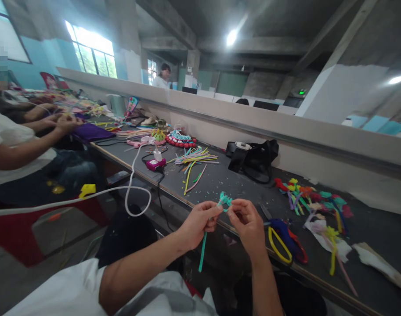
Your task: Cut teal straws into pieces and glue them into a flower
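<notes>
A teal-green pipe-cleaner flower (225, 199) is held up in front of me at the table's edge. My left hand (200, 223) is closed around its base, and the green stem (203, 252) hangs down below the fingers. On the other side, my right hand (250, 226) has thumb and forefinger pinched at the flower's right edge; its other fingers are curled. Just right of that hand lie scissors (265, 212) by blue, red and yellow handles, partly overlapping the table edge. Behind the flower, tiny clippings are scattered over the dark tabletop (226, 175).
Loose pipe cleaners (198, 156) lie beyond my hands, near a purple power adapter (156, 164) with a white cable (132, 188). A black bag (253, 156) rests against the partition. Colourful pipe-cleaner flowers (299, 197) lie at right. A co-worker (19, 149) sits at left.
</notes>
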`<action>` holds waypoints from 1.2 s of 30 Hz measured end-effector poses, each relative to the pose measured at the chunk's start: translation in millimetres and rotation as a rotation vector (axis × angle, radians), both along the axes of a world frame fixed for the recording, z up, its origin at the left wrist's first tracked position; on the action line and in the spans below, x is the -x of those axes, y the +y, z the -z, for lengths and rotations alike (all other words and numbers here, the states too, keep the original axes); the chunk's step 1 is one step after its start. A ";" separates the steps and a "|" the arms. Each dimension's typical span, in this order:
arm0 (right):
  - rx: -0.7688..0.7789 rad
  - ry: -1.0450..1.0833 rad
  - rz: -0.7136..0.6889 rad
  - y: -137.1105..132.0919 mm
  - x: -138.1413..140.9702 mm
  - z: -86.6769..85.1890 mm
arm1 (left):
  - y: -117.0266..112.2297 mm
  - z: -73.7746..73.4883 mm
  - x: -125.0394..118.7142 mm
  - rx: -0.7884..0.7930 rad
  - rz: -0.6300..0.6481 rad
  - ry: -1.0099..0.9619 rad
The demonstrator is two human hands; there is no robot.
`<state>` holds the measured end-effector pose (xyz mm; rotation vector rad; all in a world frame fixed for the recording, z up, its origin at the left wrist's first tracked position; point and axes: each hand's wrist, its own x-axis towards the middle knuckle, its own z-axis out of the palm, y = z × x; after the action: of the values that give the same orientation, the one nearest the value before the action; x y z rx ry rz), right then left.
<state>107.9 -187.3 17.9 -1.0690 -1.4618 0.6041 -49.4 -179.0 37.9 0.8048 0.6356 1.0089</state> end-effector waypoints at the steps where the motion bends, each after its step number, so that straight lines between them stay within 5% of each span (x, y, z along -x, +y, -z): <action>1: -0.006 -0.011 -0.004 -0.8 1.6 -0.1 | 0.0 0.2 -0.1 -0.006 -0.001 0.006; 13: -0.113 -0.315 0.026 -11.3 10.4 -9.5 | -5.0 -1.6 2.9 0.021 -0.031 0.046; 24: -0.106 -0.341 -0.034 -13.1 -18.2 -16.2 | -4.9 0.5 9.0 -0.003 -0.045 0.016; 36: -0.285 -0.353 0.071 -9.9 4.9 -9.5 | -10.6 -0.4 5.5 0.028 0.008 -0.005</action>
<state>102.9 -197.2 27.4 -1.0287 -1.7451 0.1500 -54.9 -189.6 38.3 0.7797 0.6409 0.9927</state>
